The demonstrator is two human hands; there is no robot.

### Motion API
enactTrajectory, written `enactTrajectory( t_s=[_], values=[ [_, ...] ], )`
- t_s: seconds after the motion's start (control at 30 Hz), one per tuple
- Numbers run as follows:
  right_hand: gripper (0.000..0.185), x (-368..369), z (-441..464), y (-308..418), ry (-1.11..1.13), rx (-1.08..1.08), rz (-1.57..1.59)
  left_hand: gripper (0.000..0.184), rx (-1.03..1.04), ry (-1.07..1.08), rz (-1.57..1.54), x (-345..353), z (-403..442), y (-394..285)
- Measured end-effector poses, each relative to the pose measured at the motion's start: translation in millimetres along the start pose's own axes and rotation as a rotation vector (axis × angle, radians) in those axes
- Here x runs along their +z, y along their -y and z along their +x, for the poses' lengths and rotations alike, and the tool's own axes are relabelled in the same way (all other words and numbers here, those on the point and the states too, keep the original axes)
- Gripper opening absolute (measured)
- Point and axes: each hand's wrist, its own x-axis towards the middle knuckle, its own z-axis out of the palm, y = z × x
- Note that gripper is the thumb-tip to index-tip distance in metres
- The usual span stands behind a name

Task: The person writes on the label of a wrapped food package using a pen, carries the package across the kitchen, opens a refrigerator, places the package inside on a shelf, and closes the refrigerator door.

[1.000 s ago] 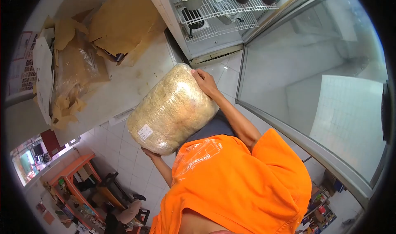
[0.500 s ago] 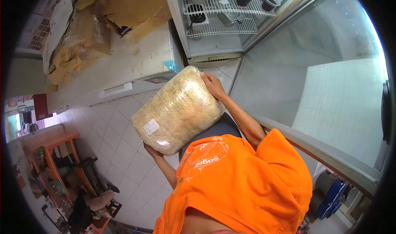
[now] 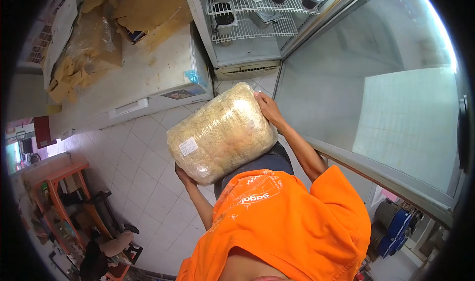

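A large plastic-wrapped package (image 3: 222, 132) of pale golden, grainy-looking contents is held in front of my body, tilted up to the right. A small white printed label (image 3: 188, 146) is stuck near its left end. My right hand (image 3: 268, 107) grips the upper right end, thumb on the top edge. My left hand (image 3: 184, 176) supports the lower left end from below; most of its fingers are hidden under the package.
An open fridge (image 3: 250, 53) with wire shelves holds several tubs and containers. Its glass door (image 3: 336, 98) stands open on the right. Torn brown cardboard (image 3: 153, 8) lies on a white chest freezer (image 3: 133, 80). An orange rack (image 3: 64, 174) stands on the tiled floor at lower left.
The package and both hands have shifted a little to the right in view. The fridge, freezer and rack have slid slightly left as my head turned. Both hands keep their grip.
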Motion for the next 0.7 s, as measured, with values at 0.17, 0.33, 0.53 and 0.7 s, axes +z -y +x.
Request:
enactTrajectory(
  t_s=[0.17,0.33,0.53,0.7],
  values=[
    [0.05,-13.9,-27.1,2.0,-0.019,0.045,0.006,0.047,0.004,0.049,0.095,3.1,-0.7,-7.5],
    [0.052,-24.8,-62.5,-0.4,-0.02,0.079,0.06,0.045,-0.016,0.099,0.153,1.0,-9.5,-15.1],
    [0.053,-18.2,-83.4,-14.7,-0.044,0.18,0.128,0.035,-0.044,0.106,0.269,5.1,-17.5,-40.3],
    [0.051,-7.5,-97.1,-37.4,-0.061,0.236,0.232,0.031,-0.08,0.059,0.277,-7.7,-45.1,-33.4]
  ],
)
